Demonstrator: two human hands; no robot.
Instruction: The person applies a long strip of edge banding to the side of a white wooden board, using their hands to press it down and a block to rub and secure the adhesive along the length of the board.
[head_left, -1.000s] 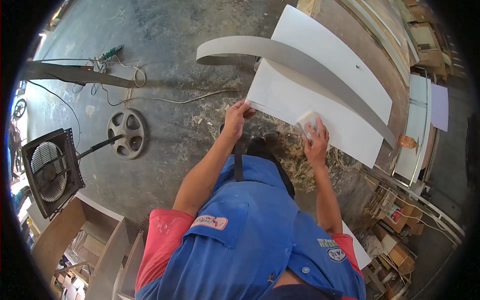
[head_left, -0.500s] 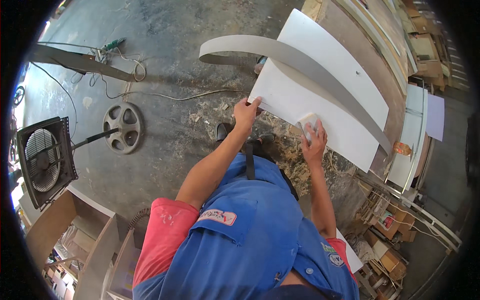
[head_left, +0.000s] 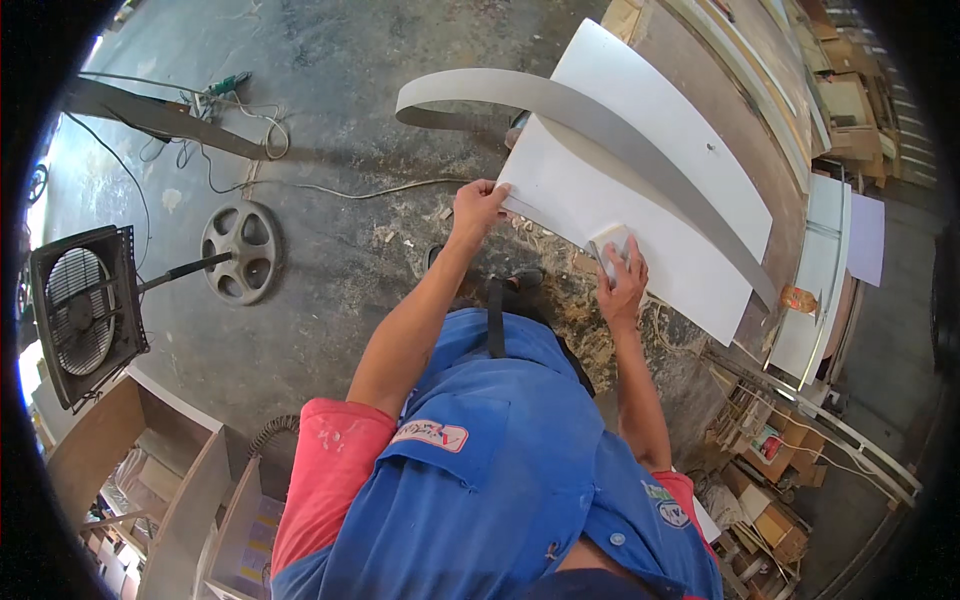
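A white panel (head_left: 560,190) lies at the upper right, with its near left corner pinched in my left hand (head_left: 478,210). My right hand (head_left: 624,285) is closed on a small pale block (head_left: 609,243) resting on the panel's near edge. A long curved grey strip (head_left: 470,88) arches across the panel and a second white sheet (head_left: 620,75) behind it. An orange bottle (head_left: 799,297) lies beside the strip's right end.
A brown board surface (head_left: 710,90) with long strips is at the upper right. A fan (head_left: 75,315) on a round base (head_left: 240,250) stands left, near cables (head_left: 330,190) on the floor. An open cabinet (head_left: 150,440) stands lower left; cardboard (head_left: 780,450) is piled lower right.
The panel and both hands sit slightly farther left in the view than a second ago. My left hand keeps its grip on the corner and my right hand keeps hold of the block.
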